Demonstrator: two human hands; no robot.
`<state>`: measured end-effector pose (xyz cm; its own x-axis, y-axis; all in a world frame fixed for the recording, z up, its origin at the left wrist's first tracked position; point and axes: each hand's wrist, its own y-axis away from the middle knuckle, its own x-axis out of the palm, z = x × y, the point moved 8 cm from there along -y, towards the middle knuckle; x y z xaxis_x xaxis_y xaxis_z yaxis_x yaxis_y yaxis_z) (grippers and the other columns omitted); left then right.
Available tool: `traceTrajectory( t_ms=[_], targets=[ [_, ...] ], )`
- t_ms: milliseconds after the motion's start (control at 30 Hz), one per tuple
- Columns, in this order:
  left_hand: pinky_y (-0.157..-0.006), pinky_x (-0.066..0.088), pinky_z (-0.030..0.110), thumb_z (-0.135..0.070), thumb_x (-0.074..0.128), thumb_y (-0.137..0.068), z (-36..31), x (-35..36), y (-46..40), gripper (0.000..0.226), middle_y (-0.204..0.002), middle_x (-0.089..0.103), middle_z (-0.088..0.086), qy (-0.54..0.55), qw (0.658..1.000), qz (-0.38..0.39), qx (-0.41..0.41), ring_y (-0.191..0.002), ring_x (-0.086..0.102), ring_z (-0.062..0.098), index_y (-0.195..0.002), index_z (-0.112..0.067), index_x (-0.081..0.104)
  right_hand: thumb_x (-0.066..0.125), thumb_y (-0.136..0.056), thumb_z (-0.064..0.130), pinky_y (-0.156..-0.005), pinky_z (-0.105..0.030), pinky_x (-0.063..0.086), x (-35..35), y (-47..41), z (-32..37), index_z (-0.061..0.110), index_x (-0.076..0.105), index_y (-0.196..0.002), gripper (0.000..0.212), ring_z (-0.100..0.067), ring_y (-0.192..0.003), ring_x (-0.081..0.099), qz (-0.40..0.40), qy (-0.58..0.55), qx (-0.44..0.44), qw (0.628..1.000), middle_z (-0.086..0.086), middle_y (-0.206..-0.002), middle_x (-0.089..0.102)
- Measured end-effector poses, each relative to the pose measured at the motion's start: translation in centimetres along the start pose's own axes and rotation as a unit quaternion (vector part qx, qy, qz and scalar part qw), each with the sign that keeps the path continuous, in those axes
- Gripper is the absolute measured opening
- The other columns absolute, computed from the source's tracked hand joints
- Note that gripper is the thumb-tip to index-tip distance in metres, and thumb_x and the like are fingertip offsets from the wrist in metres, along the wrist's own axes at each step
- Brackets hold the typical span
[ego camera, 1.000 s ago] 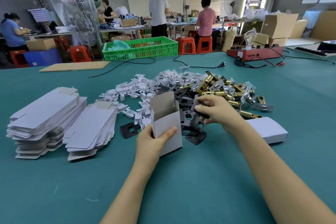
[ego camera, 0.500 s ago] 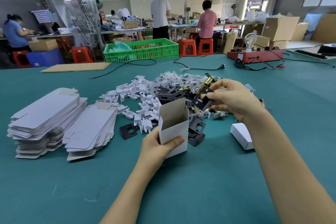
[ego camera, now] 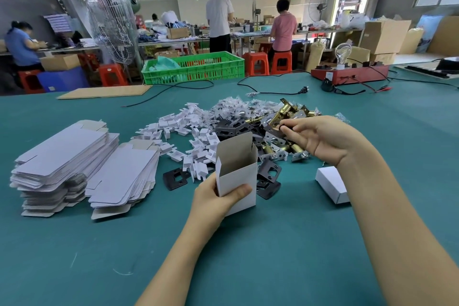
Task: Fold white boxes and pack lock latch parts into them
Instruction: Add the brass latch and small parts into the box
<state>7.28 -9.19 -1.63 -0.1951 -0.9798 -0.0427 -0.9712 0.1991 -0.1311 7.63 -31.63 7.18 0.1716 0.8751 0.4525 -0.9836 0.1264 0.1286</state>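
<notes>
My left hand (ego camera: 218,196) grips an upright white box (ego camera: 239,174) with its top flap open, standing on the green table. My right hand (ego camera: 320,140) hovers over the pile of brass latch parts (ego camera: 285,117) and pinches a small dark part at its fingertips. Black strike plates (ego camera: 269,174) lie right of the box, one more black plate (ego camera: 176,177) to its left. White plastic pieces (ego camera: 196,136) and small bagged parts (ego camera: 236,107) are heaped behind. A closed white box (ego camera: 331,184) lies under my right forearm.
Two stacks of flat white box blanks (ego camera: 74,164) sit at the left. A cardboard sheet (ego camera: 104,92), black cables (ego camera: 273,93), a green crate (ego camera: 196,67) and a red tester with a bulb (ego camera: 347,73) line the far edge. People work at benches behind.
My right hand rose from the black plates near the box to the brass latch pile and now pinches a small part. My left hand kept hold of the open box.
</notes>
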Motion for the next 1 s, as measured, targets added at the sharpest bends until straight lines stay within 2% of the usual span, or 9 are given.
traceTrajectory(
  t_ms=[133, 233, 400, 500, 600, 700, 833, 900, 1000],
  targets=[
    [-0.071, 0.054, 0.018, -0.013, 0.083, -0.077, -0.1, 0.0, 0.0, 0.031, -0.093, 0.075, -0.015, -0.001, 1.0, 0.0, 0.004, -0.089, 0.07, 0.007, -0.1, -0.029, 0.071, 0.051, -0.075, -0.019, -0.065, -0.019, 0.057, 0.4, 0.2, -0.4, -0.016, 0.061, -0.109, 0.035, -0.029, -0.1, 0.069, 0.073, -0.05, 0.023, 0.996, -0.029, -0.115, 0.064],
    [-0.071, 0.054, 0.018, -0.014, 0.083, -0.076, -0.1, 0.0, 0.1, 0.03, -0.093, 0.075, -0.015, -0.001, 1.0, -0.001, 0.006, -0.088, 0.07, 0.007, -0.099, -0.03, 0.071, 0.058, -0.075, -0.009, -0.063, -0.015, 0.057, 0.8, 0.5, 0.0, -0.01, 0.071, -0.1, 0.029, -0.027, -0.106, 0.067, 0.112, -0.088, 0.019, 0.99, -0.026, -0.111, 0.067],
    [-0.068, 0.053, 0.016, -0.014, 0.082, -0.077, -0.2, 0.0, 0.1, 0.028, -0.091, 0.075, -0.013, -0.007, 1.0, -0.001, 0.004, -0.086, 0.07, 0.007, -0.097, -0.03, 0.071, 0.066, -0.077, 0.01, -0.048, -0.009, 0.05, 1.9, 1.4, 0.8, 0.002, 0.077, -0.084, 0.015, -0.009, -0.07, 0.072, 0.12, -0.013, -0.016, 0.993, -0.011, -0.083, 0.073],
    [-0.069, 0.053, 0.018, -0.015, 0.082, -0.078, -0.1, 0.0, 0.1, 0.027, -0.092, 0.075, -0.011, -0.007, 1.0, 0.003, -0.002, -0.087, 0.07, 0.009, -0.099, -0.028, 0.072, 0.071, -0.072, 0.022, -0.037, -0.011, 0.042, 3.1, 2.0, 1.6, 0.013, 0.07, -0.078, 0.01, -0.006, -0.046, 0.057, 0.106, 0.13, -0.078, 0.983, -0.003, -0.062, 0.065],
    [-0.068, 0.052, 0.019, -0.018, 0.083, -0.078, 0.0, -0.1, 0.2, 0.028, -0.095, 0.075, -0.008, -0.012, 1.0, 0.002, -0.01, -0.088, 0.07, 0.011, -0.102, -0.025, 0.072, 0.073, -0.069, 0.032, -0.038, -0.015, 0.033, 5.0, 3.2, 2.4, 0.024, 0.07, -0.072, 0.009, -0.01, -0.045, 0.04, 0.116, 0.282, -0.147, 0.941, 0.0, -0.056, 0.051],
    [-0.067, 0.052, 0.019, -0.018, 0.082, -0.078, 0.1, 0.0, 0.2, 0.027, -0.094, 0.075, -0.007, -0.011, 1.0, 0.003, -0.015, -0.088, 0.07, 0.012, -0.102, -0.024, 0.071, 0.074, -0.076, 0.033, -0.045, -0.016, 0.03, 7.1, 4.3, 2.5, 0.022, 0.073, -0.076, 0.01, -0.01, -0.05, 0.032, 0.148, 0.369, -0.2, 0.895, -0.002, -0.059, 0.04],
    [-0.067, 0.054, 0.02, -0.023, 0.086, -0.073, -0.4, 0.2, 0.3, 0.029, -0.091, 0.075, -0.01, -0.004, 1.0, 0.01, -0.008, -0.085, 0.07, 0.01, -0.098, -0.029, 0.071, 0.069, -0.087, 0.022, -0.059, -0.024, 0.039, 9.4, 5.1, 1.8, 0.02, 0.07, -0.082, 0.005, -0.017, -0.062, 0.042, 0.171, 0.478, -0.262, 0.821, -0.023, -0.077, 0.051],
    [-0.071, 0.057, 0.024, -0.03, 0.082, -0.066, -0.6, 0.3, 0.4, 0.035, -0.093, 0.075, -0.009, 0.001, 1.0, 0.012, -0.005, -0.087, 0.07, 0.012, -0.099, -0.03, 0.071, 0.066, -0.09, 0.022, -0.062, -0.022, 0.041, 10.1, 5.1, 1.0, 0.022, 0.066, -0.085, 0.005, -0.015, -0.066, 0.048, 0.177, 0.549, -0.269, 0.772, -0.014, -0.081, 0.056],
    [-0.07, 0.055, 0.022, -0.032, 0.079, -0.064, -0.5, 0.3, 0.3, 0.037, -0.093, 0.075, -0.009, 0.006, 1.0, 0.013, -0.005, -0.087, 0.07, 0.013, -0.1, -0.031, 0.07, 0.063, -0.092, 0.021, -0.067, -0.011, 0.039, 10.7, 5.1, 0.5, 0.029, 0.06, -0.087, 0.01, -0.007, -0.078, 0.053, 0.168, 0.624, -0.285, 0.708, -0.001, -0.09, 0.059]
  ],
)
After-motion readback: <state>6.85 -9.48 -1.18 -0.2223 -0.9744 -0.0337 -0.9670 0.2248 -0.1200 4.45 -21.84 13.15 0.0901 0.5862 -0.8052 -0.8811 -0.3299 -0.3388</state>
